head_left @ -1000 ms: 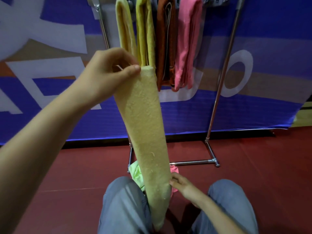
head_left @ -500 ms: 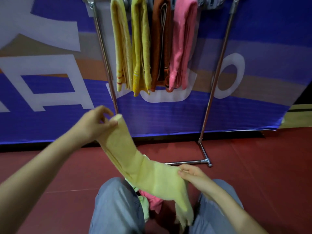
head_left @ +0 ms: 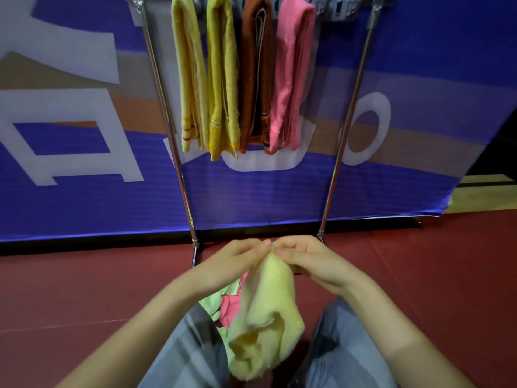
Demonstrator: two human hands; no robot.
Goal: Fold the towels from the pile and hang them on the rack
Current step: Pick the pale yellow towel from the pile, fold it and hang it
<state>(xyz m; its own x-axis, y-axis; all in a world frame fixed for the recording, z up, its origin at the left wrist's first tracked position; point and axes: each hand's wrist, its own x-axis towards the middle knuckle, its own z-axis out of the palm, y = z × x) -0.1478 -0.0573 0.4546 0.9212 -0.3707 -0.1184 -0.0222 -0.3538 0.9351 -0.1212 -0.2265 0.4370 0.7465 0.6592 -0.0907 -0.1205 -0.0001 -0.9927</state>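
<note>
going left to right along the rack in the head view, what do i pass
left rack post → pale yellow towel → mustard towel → brown towel → pink towel → right rack post

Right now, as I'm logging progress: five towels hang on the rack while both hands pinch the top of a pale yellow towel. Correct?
Not five: the head view shows four on the rack, a light yellow towel, a golden towel, a brown towel and a pink towel. The rest stands: the left hand and right hand both pinch the top of the pale yellow towel.
</note>
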